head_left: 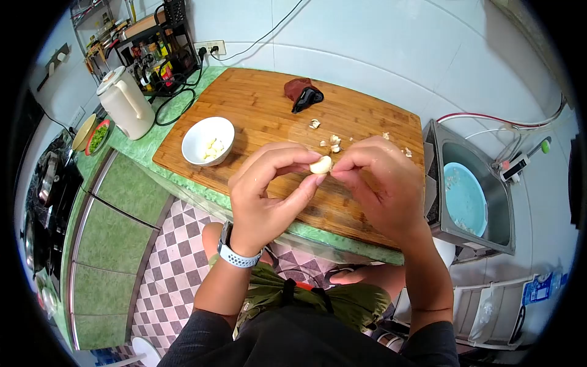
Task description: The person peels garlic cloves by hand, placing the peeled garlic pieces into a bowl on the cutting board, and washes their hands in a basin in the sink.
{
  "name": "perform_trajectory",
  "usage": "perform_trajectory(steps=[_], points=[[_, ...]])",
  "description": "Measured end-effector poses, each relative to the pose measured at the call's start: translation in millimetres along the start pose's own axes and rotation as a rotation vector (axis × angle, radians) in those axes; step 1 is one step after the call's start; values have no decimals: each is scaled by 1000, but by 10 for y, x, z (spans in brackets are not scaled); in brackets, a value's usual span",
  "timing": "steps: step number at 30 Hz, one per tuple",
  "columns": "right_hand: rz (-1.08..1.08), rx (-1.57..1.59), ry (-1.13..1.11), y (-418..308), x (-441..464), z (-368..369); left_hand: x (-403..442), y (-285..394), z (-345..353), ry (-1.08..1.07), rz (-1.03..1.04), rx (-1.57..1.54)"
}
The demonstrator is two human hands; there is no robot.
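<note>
A pale garlic clove is pinched between the thumb and index finger of my left hand, above the wooden cutting board. From the other side, my right hand has its thumb and forefinger closed at the clove's right end; whether a shred of skin is between them is too small to tell. To the left, a white bowl on the board holds several peeled cloves. Bits of garlic skin lie scattered on the board beyond my hands.
A crumpled dark red and black bag lies at the board's back. Left on the green counter stand a cream kettle, a plate of chopped greens and a rack of bottles. On the right, a sink holds a blue basin.
</note>
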State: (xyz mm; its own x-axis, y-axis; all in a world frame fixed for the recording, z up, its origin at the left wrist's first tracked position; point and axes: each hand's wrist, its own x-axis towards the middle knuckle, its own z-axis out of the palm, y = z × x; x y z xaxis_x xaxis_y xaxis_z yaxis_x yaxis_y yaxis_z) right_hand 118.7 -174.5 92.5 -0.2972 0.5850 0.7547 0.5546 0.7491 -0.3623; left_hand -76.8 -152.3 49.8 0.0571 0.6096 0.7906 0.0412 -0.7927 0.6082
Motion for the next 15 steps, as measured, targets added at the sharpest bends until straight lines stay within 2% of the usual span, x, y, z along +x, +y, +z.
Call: perform_trajectory(steps=[7, 8, 11, 13, 15], points=[[144, 23, 84, 137, -90, -189, 49, -177, -230, 0, 7, 115], [193, 160, 155, 169, -134, -215, 68, -220, -314, -9, -16, 130], [314, 208, 235, 339, -279, -473, 109, -384, -630, -3, -173, 135], [399, 78, 252, 502, -444, -743, 231, -606, -968, -69, -106, 341], [392, -118, 293, 723, -641, -1053, 365, -806, -1319, -151, -160, 558]])
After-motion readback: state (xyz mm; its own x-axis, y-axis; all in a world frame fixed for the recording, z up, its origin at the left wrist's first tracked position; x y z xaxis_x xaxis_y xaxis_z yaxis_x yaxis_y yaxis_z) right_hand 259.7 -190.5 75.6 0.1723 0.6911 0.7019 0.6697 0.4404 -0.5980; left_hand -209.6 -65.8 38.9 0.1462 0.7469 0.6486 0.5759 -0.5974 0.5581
